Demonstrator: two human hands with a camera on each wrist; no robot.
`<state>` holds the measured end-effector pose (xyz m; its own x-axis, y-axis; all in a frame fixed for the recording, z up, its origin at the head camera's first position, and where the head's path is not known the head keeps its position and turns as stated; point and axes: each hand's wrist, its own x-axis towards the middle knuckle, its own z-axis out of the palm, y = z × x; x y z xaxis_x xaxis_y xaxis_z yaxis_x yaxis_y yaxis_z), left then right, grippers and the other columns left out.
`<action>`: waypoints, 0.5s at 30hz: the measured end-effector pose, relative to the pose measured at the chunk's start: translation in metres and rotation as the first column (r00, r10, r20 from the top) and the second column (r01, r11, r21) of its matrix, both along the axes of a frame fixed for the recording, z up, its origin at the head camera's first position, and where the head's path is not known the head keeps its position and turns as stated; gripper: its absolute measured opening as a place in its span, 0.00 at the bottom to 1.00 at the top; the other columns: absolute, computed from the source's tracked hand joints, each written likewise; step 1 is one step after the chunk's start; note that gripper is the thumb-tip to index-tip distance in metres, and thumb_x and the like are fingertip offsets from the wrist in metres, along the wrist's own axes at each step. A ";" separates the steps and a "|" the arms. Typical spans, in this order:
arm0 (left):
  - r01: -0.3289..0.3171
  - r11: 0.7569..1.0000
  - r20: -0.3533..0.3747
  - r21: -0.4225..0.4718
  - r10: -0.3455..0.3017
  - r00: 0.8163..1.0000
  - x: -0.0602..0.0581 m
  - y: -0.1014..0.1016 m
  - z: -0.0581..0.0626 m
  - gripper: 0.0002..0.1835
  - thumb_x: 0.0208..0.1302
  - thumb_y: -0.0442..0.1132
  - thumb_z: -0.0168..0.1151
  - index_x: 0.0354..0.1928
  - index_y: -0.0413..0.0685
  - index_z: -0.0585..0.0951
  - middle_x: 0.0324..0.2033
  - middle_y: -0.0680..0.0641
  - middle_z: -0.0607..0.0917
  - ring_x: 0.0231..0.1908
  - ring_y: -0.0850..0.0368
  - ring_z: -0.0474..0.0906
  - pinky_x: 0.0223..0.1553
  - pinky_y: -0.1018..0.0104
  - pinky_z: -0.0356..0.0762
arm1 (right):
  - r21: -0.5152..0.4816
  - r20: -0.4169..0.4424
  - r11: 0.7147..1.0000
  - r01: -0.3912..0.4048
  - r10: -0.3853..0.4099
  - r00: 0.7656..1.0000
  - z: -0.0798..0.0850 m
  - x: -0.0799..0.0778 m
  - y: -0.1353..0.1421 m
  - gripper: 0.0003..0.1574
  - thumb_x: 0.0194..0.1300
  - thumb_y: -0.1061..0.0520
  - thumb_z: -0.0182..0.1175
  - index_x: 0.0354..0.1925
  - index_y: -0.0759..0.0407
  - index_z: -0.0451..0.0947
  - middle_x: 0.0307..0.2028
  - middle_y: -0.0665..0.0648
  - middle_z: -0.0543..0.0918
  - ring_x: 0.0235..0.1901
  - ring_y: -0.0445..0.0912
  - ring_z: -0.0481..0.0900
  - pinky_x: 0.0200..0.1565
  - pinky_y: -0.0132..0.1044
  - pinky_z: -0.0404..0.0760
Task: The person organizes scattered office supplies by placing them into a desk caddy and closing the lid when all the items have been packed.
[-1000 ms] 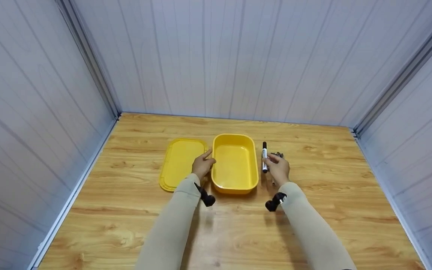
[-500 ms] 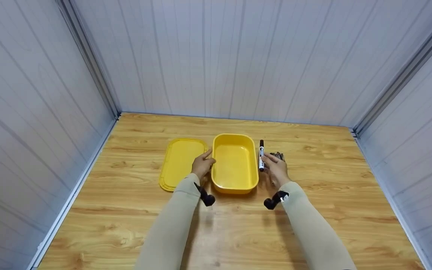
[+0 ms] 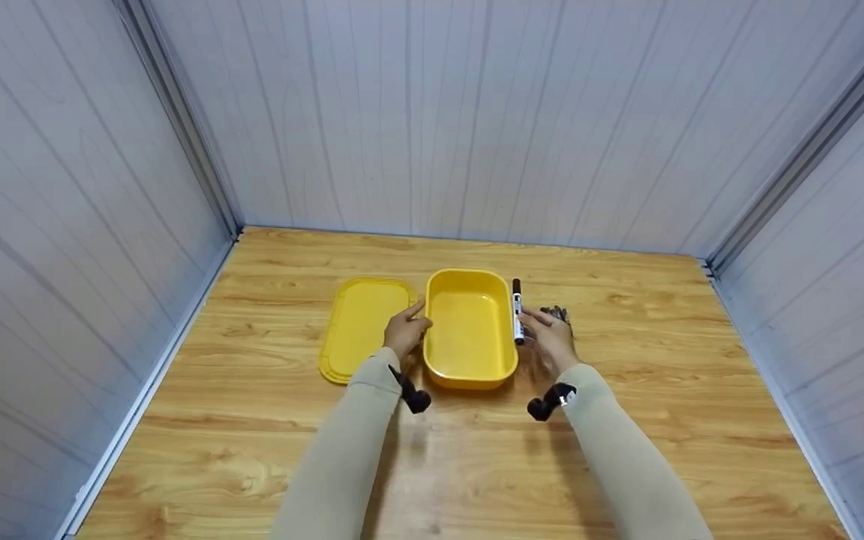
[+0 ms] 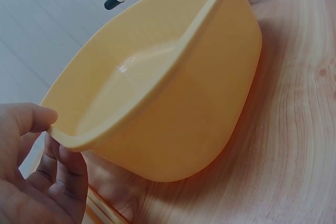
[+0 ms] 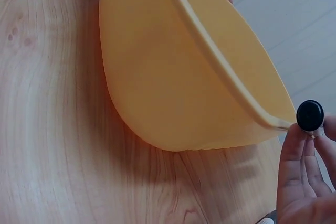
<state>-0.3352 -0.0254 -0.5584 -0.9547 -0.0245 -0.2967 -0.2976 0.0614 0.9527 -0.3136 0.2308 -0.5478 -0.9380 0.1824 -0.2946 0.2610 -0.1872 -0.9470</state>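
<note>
- While the right hand pinches the marker between thumb and fingers, its grip nearly closed on the barrel, the marker lies at that hand's left, along the right rim of the box.
- Its long axis runs near to far, roughly matching the box's long side, with the black cap at the far end; whether it touches the rim I cannot tell.
- The right hand is the nearer one to the marker; the box's width lies between the marker and the left hand.
- The left hand has the box's left rim pinched, thumb on top and fingers curled underneath outside.
- The lid lies flat on the table, left of the box and partly behind the left hand.
- Some dark things lie right of the marker, partly hidden by the right hand; what they are is unclear.
- Compared with a second ago, the marker has shifted left, from apart from the box to its right rim, and the right hand slightly with it; box, lid and left hand have hardly changed.
</note>
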 end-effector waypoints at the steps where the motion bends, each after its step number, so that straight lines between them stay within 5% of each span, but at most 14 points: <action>1: 0.001 1.000 0.001 -0.003 -0.001 1.000 0.000 0.000 0.000 0.30 0.54 0.34 0.58 0.62 0.60 0.70 0.29 0.41 0.79 0.18 0.61 0.68 0.20 0.71 0.69 | 0.013 0.002 1.000 -0.003 0.003 1.000 0.001 0.000 0.000 0.24 0.61 0.58 0.60 0.56 0.61 0.73 0.51 0.60 0.76 0.42 0.46 0.78 0.42 0.36 0.78; 11: 0.033 0.999 -0.040 -0.003 -0.033 0.999 0.000 -0.002 0.001 0.30 0.55 0.33 0.59 0.62 0.55 0.70 0.30 0.45 0.80 0.21 0.61 0.70 0.21 0.70 0.71 | 0.131 0.034 0.989 -0.063 0.059 0.998 0.013 0.004 -0.011 0.24 0.62 0.54 0.59 0.56 0.55 0.74 0.48 0.60 0.78 0.38 0.50 0.80 0.46 0.44 0.76; 15: 0.049 0.997 0.010 0.066 -0.049 0.999 0.000 -0.004 0.001 0.30 0.57 0.33 0.58 0.63 0.57 0.69 0.38 0.41 0.81 0.26 0.53 0.76 0.26 0.64 0.76 | 0.169 0.017 0.984 -0.053 0.051 0.999 0.014 0.003 -0.015 0.22 0.62 0.55 0.59 0.55 0.56 0.75 0.46 0.60 0.79 0.39 0.49 0.80 0.43 0.41 0.78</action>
<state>-0.3355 -0.0290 -0.5572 -0.9507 0.0421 -0.3072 -0.3069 0.0137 0.9516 -0.3103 0.2158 -0.5341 -0.9442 0.1812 -0.2751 0.2779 -0.0106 -0.9606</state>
